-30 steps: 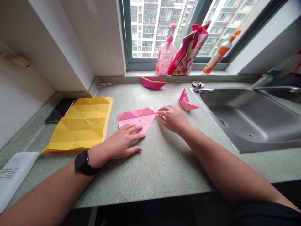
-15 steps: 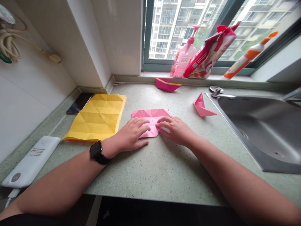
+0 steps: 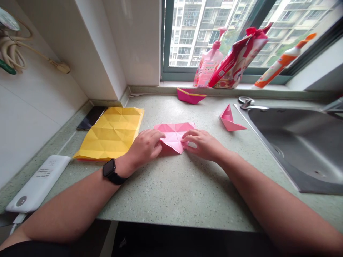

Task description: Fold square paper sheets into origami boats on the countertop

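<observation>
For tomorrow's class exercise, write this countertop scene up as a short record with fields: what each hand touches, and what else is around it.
left hand: fingertips on the pink origami paper; black smartwatch on wrist
right hand: fingertips at that paper's near folded edge
beside the paper: creased yellow origami sheet; pink folded paper boat; magenta paper boat
surface: speckled green countertop
also there: steel sink; white power bank; smartphone; pink pump bottle

1. The left hand (image 3: 144, 148) and the right hand (image 3: 202, 144) both touch the folded pink origami paper (image 3: 174, 136) on the speckled green countertop (image 3: 171, 192).
2. A creased yellow paper (image 3: 109, 134) lies near the left hand, and a pink paper boat (image 3: 229, 120) stands just beside the steel sink (image 3: 294, 142).
</observation>
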Available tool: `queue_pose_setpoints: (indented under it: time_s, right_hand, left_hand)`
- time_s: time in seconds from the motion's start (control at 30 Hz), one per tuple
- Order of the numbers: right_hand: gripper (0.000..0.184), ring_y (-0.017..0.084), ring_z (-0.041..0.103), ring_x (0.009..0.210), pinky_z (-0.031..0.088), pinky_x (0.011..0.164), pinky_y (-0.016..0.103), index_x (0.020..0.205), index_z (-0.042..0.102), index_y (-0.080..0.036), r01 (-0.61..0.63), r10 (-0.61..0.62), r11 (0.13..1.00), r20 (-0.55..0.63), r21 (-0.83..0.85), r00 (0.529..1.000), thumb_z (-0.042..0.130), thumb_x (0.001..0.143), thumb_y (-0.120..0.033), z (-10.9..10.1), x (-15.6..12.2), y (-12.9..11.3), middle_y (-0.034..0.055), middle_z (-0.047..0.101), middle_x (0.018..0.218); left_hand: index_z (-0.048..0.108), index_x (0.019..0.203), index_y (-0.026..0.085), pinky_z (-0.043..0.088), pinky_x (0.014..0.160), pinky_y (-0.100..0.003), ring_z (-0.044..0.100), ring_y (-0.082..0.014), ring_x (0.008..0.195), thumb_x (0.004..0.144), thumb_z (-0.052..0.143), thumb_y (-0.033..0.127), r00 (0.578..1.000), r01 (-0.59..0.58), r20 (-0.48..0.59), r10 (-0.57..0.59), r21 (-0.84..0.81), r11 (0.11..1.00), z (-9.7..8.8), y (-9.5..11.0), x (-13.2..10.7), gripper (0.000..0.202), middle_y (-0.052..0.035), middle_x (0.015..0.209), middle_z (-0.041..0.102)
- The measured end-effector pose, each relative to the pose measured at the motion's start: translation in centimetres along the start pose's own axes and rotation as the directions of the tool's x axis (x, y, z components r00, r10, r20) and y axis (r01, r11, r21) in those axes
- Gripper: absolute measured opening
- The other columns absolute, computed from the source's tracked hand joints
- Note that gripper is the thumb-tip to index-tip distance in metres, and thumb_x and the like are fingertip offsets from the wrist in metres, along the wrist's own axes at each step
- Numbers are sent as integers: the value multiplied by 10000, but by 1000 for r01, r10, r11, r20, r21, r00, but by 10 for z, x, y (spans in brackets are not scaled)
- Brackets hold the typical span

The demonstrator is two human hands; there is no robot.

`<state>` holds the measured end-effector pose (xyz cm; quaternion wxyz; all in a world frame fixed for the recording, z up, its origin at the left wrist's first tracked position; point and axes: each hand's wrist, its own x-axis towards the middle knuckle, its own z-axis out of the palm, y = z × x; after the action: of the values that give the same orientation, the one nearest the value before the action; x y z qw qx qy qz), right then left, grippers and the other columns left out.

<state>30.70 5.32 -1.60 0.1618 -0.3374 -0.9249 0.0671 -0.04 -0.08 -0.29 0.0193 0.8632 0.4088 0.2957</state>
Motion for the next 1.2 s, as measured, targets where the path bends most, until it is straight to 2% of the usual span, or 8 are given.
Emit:
queue_pose_setpoints:
  time_s: [0.13,0.3,0.53,0.67,0.8,0.9,1.07,1.2]
  right_hand:
    - [165,270,767,1079,571,976,456,1148,824,-266,74,-74,997,5,37,997,763,999,-298,0,-1,-5,75,821,1208]
    - [244,276,766,1096,570,996,471,1246,817,-272,137,-139,988,30,66,990,746,1019,-328,-3,0,-13,83,819,1224]
    - [508,286,740,1146,586,1018,462,1518,704,-260,167,-176,980,83,106,981,724,1015,-336,-8,0,-24,112,796,1272]
    - [631,305,707,1200,570,1045,497,1629,626,-333,181,-187,982,147,51,971,755,1013,-357,-9,-1,-32,113,753,1343]
    - [562,331,674,1246,551,1064,512,1528,727,-375,161,-152,986,194,-34,969,828,988,-491,-7,0,-43,120,714,1372]
    - [488,334,668,1240,544,1070,507,1459,779,-365,130,-115,989,190,-68,975,815,1003,-535,-6,1,-45,125,711,1351]
    - [411,327,682,1187,549,1023,502,1433,792,-367,32,-15,991,127,-132,992,778,1039,-487,-6,0,-31,122,731,1277]
    - [370,315,688,1185,548,1030,502,1404,807,-360,12,2,990,100,-141,995,773,1047,-448,-5,-1,-21,121,732,1284]
  left_hand:
    - [644,1183,209,616,963,-440,751,-262,1053,1075,603,196,998,16,-57,-17,-19,1000,2,2,0,116,-103,1165,792]
    - [613,1309,205,620,927,-418,747,-245,979,1089,648,234,997,34,-70,-35,-24,999,2,2,-1,225,-86,1117,783]
    - [609,1371,198,596,966,-418,726,-259,1042,1060,702,240,997,81,6,-81,33,996,5,-1,-4,327,-89,1175,763]
    - [677,1224,189,571,998,-448,688,-279,1082,1053,707,252,991,86,94,-94,82,993,6,-2,-4,185,-100,1186,740]
    - [722,998,198,559,1029,-484,663,-295,1125,1060,692,271,981,75,173,-90,90,993,7,-1,-2,100,-105,1195,723]
    - [749,983,197,554,1082,-531,654,-318,1198,1066,680,273,983,70,161,-82,78,995,6,-1,-1,132,-123,1269,719]
    - [774,1228,197,527,1203,-561,639,-330,1346,1078,652,235,989,-52,136,52,-8,999,3,1,-3,197,-139,1378,713]
    - [721,1416,218,563,1183,-515,657,-314,1366,1111,644,281,955,-143,242,171,-129,981,2,5,-4,321,-138,1492,690]
